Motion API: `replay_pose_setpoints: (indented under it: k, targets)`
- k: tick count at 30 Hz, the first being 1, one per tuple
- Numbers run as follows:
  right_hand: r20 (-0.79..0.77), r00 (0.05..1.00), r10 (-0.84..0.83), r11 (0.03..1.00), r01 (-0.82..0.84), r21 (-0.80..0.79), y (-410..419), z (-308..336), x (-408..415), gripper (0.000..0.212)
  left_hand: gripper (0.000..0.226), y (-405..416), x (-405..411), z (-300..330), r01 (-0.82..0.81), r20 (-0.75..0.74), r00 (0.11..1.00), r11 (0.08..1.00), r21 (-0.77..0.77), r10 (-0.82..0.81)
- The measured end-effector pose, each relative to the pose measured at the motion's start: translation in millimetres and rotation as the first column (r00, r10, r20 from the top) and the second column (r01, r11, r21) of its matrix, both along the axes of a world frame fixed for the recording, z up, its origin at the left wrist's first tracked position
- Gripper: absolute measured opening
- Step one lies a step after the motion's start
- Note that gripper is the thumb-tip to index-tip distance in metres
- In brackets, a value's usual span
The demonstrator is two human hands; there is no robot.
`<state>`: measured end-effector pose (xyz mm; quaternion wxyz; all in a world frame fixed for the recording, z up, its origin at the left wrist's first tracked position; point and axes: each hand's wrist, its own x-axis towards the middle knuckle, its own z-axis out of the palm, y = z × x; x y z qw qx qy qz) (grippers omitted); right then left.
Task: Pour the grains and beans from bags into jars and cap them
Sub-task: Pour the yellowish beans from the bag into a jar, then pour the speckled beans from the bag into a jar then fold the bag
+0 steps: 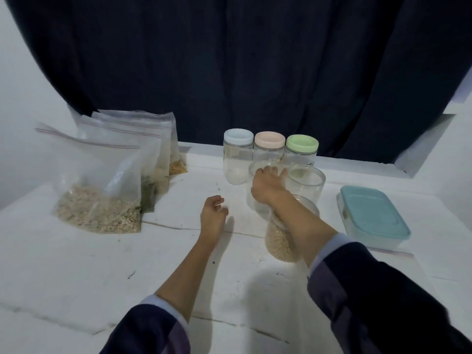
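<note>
My right hand [267, 185] reaches forward and its fingers curl over the rim of an open, empty clear jar [251, 204]. A second open clear jar [310, 186] stands just to its right. Under my right forearm sits an uncapped jar partly filled with pale grains [279, 244]. My left hand [213, 215] hangs loosely curled above the table and holds nothing. At the left stand zip bags: a large one of pale grains [97, 210], one with green contents [149, 194], and one of yellowish grains [177, 166].
Three empty capped jars line the back: white lid [238, 137], pink lid [269, 140], green lid [302, 144]. A rectangular box with a teal lid [370, 217] lies at the right. A dark curtain hangs behind the white table [178, 264].
</note>
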<state>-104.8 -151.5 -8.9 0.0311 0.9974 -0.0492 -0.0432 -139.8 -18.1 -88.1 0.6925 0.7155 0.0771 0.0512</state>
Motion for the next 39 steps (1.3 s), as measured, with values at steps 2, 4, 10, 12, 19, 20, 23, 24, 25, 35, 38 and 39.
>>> replay_pose_setpoints:
  k: [2, 4, 10, 12, 19, 20, 23, 24, 25, 35, 38, 39]
  targets:
    - [0.022, 1.0, -0.019, 0.999, 0.019, -0.034, 13.6, -6.1, -0.5, 0.059, 0.044, 13.0, 0.1, -4.3, 0.02, 0.008, 1.0, 0.998, 0.054, -0.02]
    - [0.119, 0.993, 0.003, 1.0, -0.001, -0.015, 27.2, -8.8, -4.9, 0.058, 0.051, 22.8, -3.3, -5.1, 0.058, 0.014, 0.998, 0.995, 0.081, -0.059]
    - [0.286, 0.918, 0.275, 0.957, -0.29, 0.011, 79.5, -3.0, -39.8, 0.06, 0.086, 40.5, -9.8, -12.3, 0.28, -0.017, 0.96, 0.95, 0.14, -0.28]
    - [0.315, 0.895, 0.315, 0.942, -0.335, 0.009, 99.6, -3.6, -49.8, 0.058, 0.083, 45.2, -6.6, -17.4, 0.264, 0.03, 0.963, 0.957, 0.123, -0.27]
    - [0.232, 0.973, -0.013, 0.961, -0.052, 0.273, 151.1, -14.9, -48.1, 0.078, 0.08, 89.6, -5.3, -22.3, 0.28, 0.152, 0.941, 0.949, 0.146, -0.301]
    - [0.24, 0.97, -0.026, 0.96, -0.043, 0.278, 159.0, -17.7, -48.1, 0.075, 0.077, 96.3, -3.0, -24.7, 0.273, 0.143, 0.943, 0.944, 0.185, -0.301]
    - [0.325, 0.946, -0.004, 0.955, -0.092, 0.282, 172.2, -22.7, -50.6, 0.062, 0.072, 113.9, -0.2, -23.6, 0.319, 0.128, 0.922, 0.906, 0.279, -0.365]
    - [0.337, 0.941, 0.024, 0.944, -0.133, 0.303, 172.3, -21.7, -51.0, 0.061, 0.078, 120.0, -0.4, -22.3, 0.336, 0.12, 0.914, 0.888, 0.314, -0.388]
    - [0.328, 0.942, 0.069, 0.922, -0.186, 0.34, 169.9, -20.3, -51.0, 0.061, 0.088, 126.9, 0.3, -22.1, 0.364, 0.119, 0.901, 0.876, 0.315, -0.417]
    - [0.382, 0.921, 0.081, 0.239, -0.39, 0.889, 168.9, 8.1, -58.8, 0.011, 0.103, 147.8, 8.8, -23.3, 0.542, 0.094, 0.817, 0.813, 0.211, -0.569]
    - [0.37, 0.916, 0.157, 0.767, -0.349, 0.539, 160.5, 7.0, -46.6, 0.05, 0.096, 150.1, 13.2, -26.3, 0.542, 0.092, 0.816, 0.811, 0.221, -0.57]
    - [0.227, 0.949, 0.22, 0.883, -0.293, 0.367, 156.8, 4.8, -44.3, 0.073, 0.097, 150.3, 13.3, -25.6, 0.542, 0.095, 0.814, 0.808, 0.232, -0.573]
